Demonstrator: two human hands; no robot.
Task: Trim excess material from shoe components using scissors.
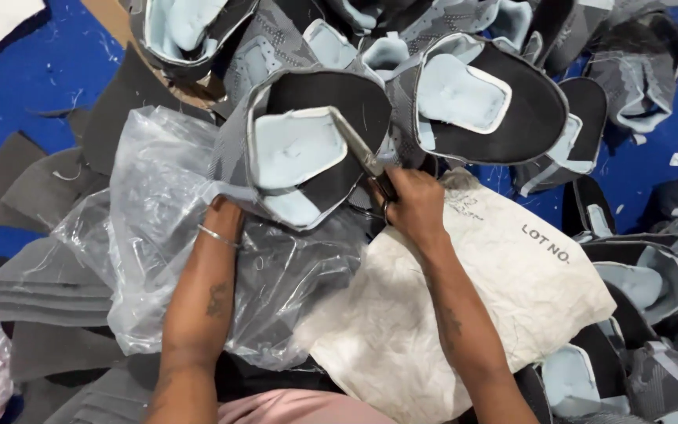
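A grey and black shoe upper [308, 149] with a pale blue foam pad on its inside is held up in the middle of the head view. My left hand [225, 216] is under its lower left edge, mostly hidden by the fabric, with a thin bangle on the wrist. My right hand [413, 206] grips a pair of scissors [362, 153], whose blades lie open against the pad's right edge.
A heap of like shoe uppers [488, 94] lies behind and to the right. A clear plastic bag [158, 235] and a crumpled white paper sack [464, 306] rest over my lap. Grey fabric cut pieces [49, 290] are stacked at left on a blue surface [33, 71].
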